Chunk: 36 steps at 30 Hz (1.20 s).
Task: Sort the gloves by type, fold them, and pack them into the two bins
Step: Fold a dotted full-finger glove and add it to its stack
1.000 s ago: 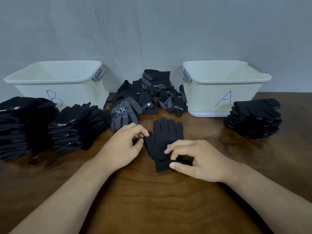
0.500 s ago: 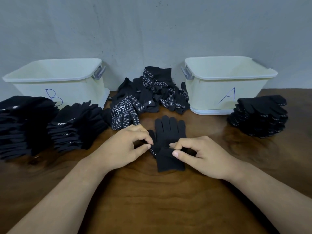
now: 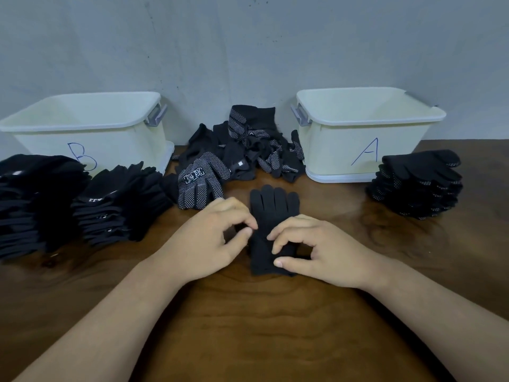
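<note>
Lying flat on the wooden table (image 3: 248, 332) with its fingers toward the wall, a black glove (image 3: 273, 205) is pinched at its left edge between thumb and forefinger of the left hand (image 3: 212, 238), while its lower half is gripped by the curled fingers and thumb of the right hand (image 3: 322, 252). Behind it, a loose heap of dotted gloves (image 3: 248, 150) is seen between bin B (image 3: 124, 144) and bin A (image 3: 344, 139). Two left stacks (image 3: 121, 205) and a right stack (image 3: 416, 186) are set before the bins.

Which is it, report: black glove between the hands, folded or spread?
Spread, not yet folded: black glove lies flat, full length, on the table.
</note>
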Available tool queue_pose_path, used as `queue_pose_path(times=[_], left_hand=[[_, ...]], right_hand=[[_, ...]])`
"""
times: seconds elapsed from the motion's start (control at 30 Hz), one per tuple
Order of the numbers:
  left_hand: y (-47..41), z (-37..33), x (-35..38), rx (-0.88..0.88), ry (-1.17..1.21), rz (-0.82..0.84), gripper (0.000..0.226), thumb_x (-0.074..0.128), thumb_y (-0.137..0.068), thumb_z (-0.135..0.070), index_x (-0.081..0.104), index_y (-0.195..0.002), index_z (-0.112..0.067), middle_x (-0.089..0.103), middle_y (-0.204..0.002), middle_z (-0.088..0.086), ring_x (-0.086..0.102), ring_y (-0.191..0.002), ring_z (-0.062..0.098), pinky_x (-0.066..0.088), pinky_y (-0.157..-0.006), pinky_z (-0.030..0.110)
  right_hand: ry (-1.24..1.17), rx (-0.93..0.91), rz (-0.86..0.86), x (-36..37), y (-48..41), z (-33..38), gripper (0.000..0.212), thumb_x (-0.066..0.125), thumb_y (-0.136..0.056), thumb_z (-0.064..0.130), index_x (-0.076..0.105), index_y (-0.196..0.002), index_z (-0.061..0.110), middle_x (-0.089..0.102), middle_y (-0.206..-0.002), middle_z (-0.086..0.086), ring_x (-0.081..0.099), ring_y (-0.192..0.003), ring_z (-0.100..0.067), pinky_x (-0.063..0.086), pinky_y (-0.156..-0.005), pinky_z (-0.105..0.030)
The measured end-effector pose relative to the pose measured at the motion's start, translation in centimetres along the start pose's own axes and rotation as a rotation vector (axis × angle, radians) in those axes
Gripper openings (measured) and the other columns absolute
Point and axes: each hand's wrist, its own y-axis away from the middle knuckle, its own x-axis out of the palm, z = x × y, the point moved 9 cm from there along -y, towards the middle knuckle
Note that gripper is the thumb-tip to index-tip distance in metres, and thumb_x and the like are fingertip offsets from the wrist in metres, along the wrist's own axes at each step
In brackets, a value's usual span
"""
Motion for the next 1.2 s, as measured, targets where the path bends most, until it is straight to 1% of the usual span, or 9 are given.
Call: queue_pose_path(times=[0.13,0.27,0.43,0.53,0.7,0.8,0.9,1.07,1.2], left_hand=[[0.0,-1.0,2.3,0.010,-0.020,0.131,0.017,0.064,-0.098,-0.056,0.066,-0.093,-0.040,0.060,-0.108,-0.022,0.055,-0.106,0.010,0.051,-0.086,0.039],[-0.1,0.0,2.5,-0.040,-0.008,0.123,0.021,0.069,-0.092,-0.059,0.062,-0.092,-0.039,0.058,-0.109,-0.020,0.053,-0.107,0.009,0.051,-0.086,0.037],[-0.1,0.2,2.5,-0.081,-0.046,0.131,0.026,0.068,-0.090,-0.062,0.059,-0.102,-0.040,0.055,-0.111,-0.023,0.046,-0.105,0.001,0.045,-0.079,0.025],[-0.2,0.6,2.3,-0.094,-0.114,0.129,0.034,0.065,-0.088,-0.068,0.059,-0.108,-0.042,0.052,-0.114,-0.025,0.043,-0.109,-0.005,0.040,-0.082,0.019],[-0.2,0.9,1.9,-0.132,-0.067,0.112,0.030,0.067,-0.089,-0.066,0.061,-0.096,-0.038,0.056,-0.107,-0.022,0.049,-0.105,-0.001,0.044,-0.083,0.021],[-0.2,1.6,0.4,-0.121,0.041,0.022,0.005,0.068,-0.099,-0.041,0.066,-0.097,-0.037,0.061,-0.105,-0.018,0.060,-0.100,0.008,0.048,-0.083,0.029],[0.0,2.5,0.0,-0.122,0.047,0.046,0.021,0.073,-0.095,-0.018,0.068,-0.103,-0.037,0.061,-0.106,-0.018,0.062,-0.098,0.010,0.049,-0.083,0.029],[0.1,1.7,1.0,-0.022,0.000,0.137,0.030,0.078,-0.092,-0.019,0.070,-0.116,-0.037,0.061,-0.114,-0.024,0.057,-0.111,0.010,0.048,-0.097,0.032],[0.1,1.8,1.0,-0.007,-0.025,0.148,0.029,0.077,-0.094,-0.023,0.072,-0.118,-0.038,0.063,-0.115,-0.025,0.057,-0.112,0.008,0.049,-0.097,0.034]], right_hand=[[0.076,0.048,0.020,0.2,-0.1,-0.7,0.034,0.070,-0.096,0.058,0.068,-0.127,0.043,0.055,-0.140,0.029,0.044,-0.138,0.002,0.041,-0.112,-0.026],[0.143,0.111,0.040,0.3,-0.2,-1.3,0.042,0.059,-0.099,0.064,0.061,-0.138,0.048,0.045,-0.150,0.033,0.034,-0.143,0.009,0.043,-0.111,-0.025],[0.234,0.252,0.041,-0.1,-0.3,-3.3,0.056,0.042,-0.106,0.064,0.042,-0.159,0.045,0.025,-0.169,0.026,0.011,-0.158,0.006,0.015,-0.130,-0.028],[0.275,0.304,0.068,-0.1,-0.4,-4.3,0.056,0.033,-0.110,0.060,0.030,-0.164,0.046,0.015,-0.173,0.025,0.004,-0.160,0.003,0.009,-0.133,-0.036],[0.182,0.305,-0.056,-1.4,-0.4,-4.5,0.050,0.044,-0.112,0.042,0.039,-0.161,0.041,0.024,-0.171,0.023,0.012,-0.159,0.004,0.017,-0.132,-0.036],[0.108,0.173,-0.132,-1.9,-0.1,-2.2,0.035,0.058,-0.108,0.035,0.064,-0.142,0.038,0.050,-0.155,0.024,0.034,-0.150,0.006,0.029,-0.126,-0.028],[0.029,0.041,-0.152,-1.7,0.0,0.5,0.018,0.073,-0.101,0.032,0.079,-0.118,0.033,0.069,-0.127,0.023,0.059,-0.128,-0.004,0.045,-0.109,-0.026],[0.111,-0.008,-0.015,0.2,-0.1,2.3,0.026,0.076,-0.092,0.053,0.079,-0.112,0.037,0.069,-0.124,0.026,0.059,-0.123,0.001,0.050,-0.104,-0.029],[0.136,-0.003,-0.053,-0.1,-0.2,2.2,0.015,0.065,-0.099,0.051,0.073,-0.106,0.040,0.072,-0.118,0.026,0.065,-0.112,0.002,0.054,-0.095,-0.033]])
